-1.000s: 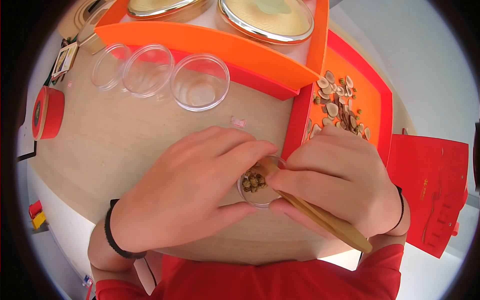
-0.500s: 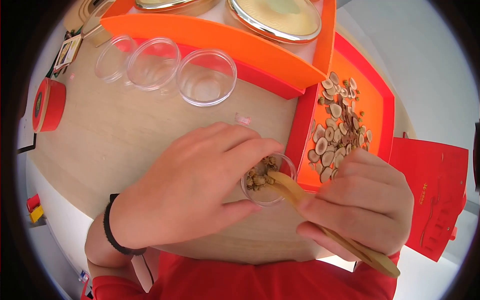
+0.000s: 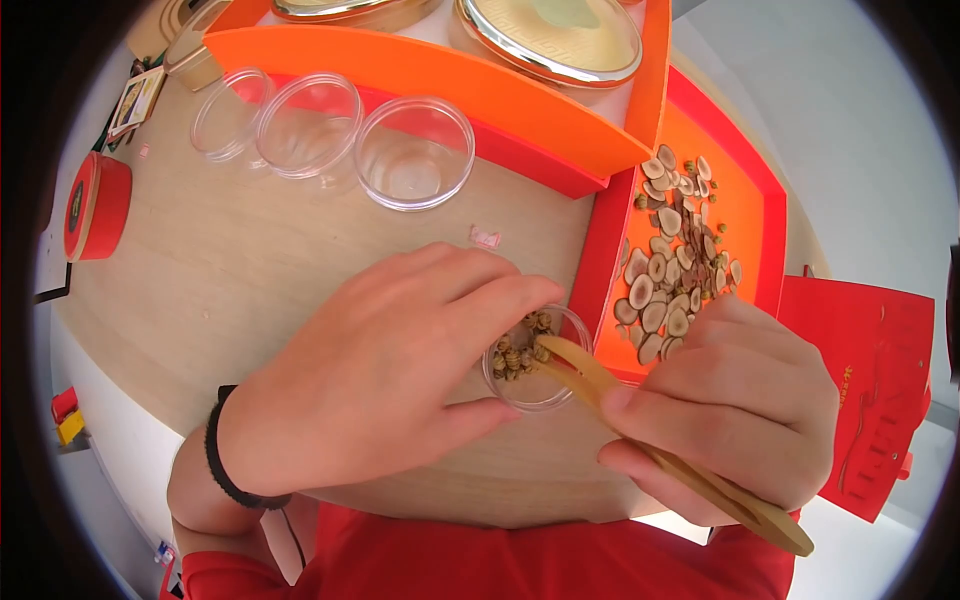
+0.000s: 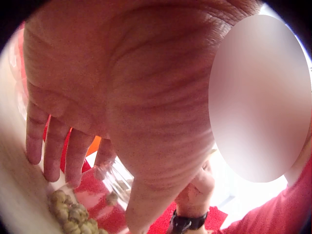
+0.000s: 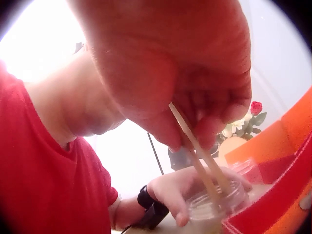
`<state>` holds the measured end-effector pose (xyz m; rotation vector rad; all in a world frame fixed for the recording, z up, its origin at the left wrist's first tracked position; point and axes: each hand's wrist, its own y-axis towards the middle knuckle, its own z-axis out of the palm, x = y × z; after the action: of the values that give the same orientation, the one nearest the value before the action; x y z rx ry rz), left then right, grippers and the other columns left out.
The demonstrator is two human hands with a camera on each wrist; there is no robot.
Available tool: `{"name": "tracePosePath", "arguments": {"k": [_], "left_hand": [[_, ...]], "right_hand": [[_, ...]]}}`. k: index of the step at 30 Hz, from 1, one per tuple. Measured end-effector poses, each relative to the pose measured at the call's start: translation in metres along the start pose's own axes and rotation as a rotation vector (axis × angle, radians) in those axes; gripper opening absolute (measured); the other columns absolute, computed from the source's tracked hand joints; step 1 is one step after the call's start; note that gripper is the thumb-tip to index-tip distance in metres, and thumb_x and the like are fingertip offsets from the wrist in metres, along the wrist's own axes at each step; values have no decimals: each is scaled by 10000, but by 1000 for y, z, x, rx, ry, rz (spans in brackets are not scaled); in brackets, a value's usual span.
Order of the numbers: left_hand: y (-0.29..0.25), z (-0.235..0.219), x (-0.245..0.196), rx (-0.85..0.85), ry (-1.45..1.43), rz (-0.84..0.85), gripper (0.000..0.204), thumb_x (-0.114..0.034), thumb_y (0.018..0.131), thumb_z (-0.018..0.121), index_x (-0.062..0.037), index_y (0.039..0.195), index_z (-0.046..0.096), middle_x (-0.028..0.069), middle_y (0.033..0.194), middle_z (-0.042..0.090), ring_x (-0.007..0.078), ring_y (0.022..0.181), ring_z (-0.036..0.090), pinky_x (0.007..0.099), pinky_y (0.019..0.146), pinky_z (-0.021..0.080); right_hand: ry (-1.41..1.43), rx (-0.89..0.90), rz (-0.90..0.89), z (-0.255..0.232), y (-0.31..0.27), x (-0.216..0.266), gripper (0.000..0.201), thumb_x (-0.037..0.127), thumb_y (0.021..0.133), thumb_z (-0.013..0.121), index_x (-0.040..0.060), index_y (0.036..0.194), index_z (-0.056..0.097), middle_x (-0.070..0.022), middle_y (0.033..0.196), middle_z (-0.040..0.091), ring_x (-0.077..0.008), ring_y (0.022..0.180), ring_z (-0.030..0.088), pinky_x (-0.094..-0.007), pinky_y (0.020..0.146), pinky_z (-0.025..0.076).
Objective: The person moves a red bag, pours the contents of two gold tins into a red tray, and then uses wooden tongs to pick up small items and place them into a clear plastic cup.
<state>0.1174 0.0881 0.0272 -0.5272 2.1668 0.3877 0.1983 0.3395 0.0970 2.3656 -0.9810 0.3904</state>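
Observation:
A small clear plastic jar (image 3: 552, 404) with dried brown-green flower buds (image 3: 508, 362) stands in front of the person. My left hand (image 3: 360, 380) steadies it, index finger at the far side and thumb at the near rim. In the left wrist view the buds (image 4: 73, 214) lie below fairly straight fingers. My right hand (image 3: 740, 410) grips wooden tongs (image 3: 690, 478) between thumb and fingers. Their tips reach into the jar beside the buds; the right wrist view shows both tong arms (image 5: 197, 141) slanting down into the jar (image 5: 202, 209).
Right of the jar, a red-walled tray (image 3: 600, 265) holds dried slices (image 3: 642, 292) and scattered buds. Three clear jars stand behind, the nearest jar (image 3: 415, 195) before an orange box (image 3: 420, 75) with gold-lidded containers. A red bag (image 3: 860, 400) hangs at right; a red round tin (image 3: 103, 208) sits left.
My right hand has moved right and toward the body with the tongs, uncovering the jar's right side and more slices. The tong tips stay in the jar. The left hand barely moves.

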Motion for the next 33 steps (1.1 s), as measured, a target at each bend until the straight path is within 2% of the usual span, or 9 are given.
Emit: {"name": "tracePosePath", "arguments": {"k": [16,21,26,29,33], "left_hand": [[1,0,0,5,4,-2,735,-172,751,914,-100,1428,636,141,1333,673,384,1247,641,469,1053,533],[1,-1,-1,12,0,2,733,-166,752,914,-100,1427,636,139,1322,676,385,1238,644,469,1048,534],[1,0,0,7,-2,9,731,-151,750,908,-102,1426,637,139,1308,678,382,1225,646,469,1037,534],[1,-1,0,17,-9,-1,730,-149,746,907,-102,1422,637,136,1308,678,381,1221,647,470,1036,534],[0,-1,0,16,-2,-2,730,-153,744,907,-102,1420,636,132,1306,677,382,1219,645,472,1037,531]], "right_hand": [[2,-30,29,5,4,4,312,190,739,932,-13,932,793,-64,756,674,-166,505,524,-318,480,333],[-13,67,35,7,-1,-1,323,193,743,935,-15,941,786,-62,735,668,-167,501,520,-317,476,334],[-13,17,62,4,11,8,300,187,747,927,-14,919,787,-53,715,656,-168,497,519,-316,476,331],[-21,48,71,3,8,8,294,193,750,926,-12,913,792,-50,717,652,-161,498,523,-315,476,329],[8,-34,58,3,-2,4,304,208,756,930,-5,927,799,-48,725,653,-157,503,530,-314,483,337]]}}
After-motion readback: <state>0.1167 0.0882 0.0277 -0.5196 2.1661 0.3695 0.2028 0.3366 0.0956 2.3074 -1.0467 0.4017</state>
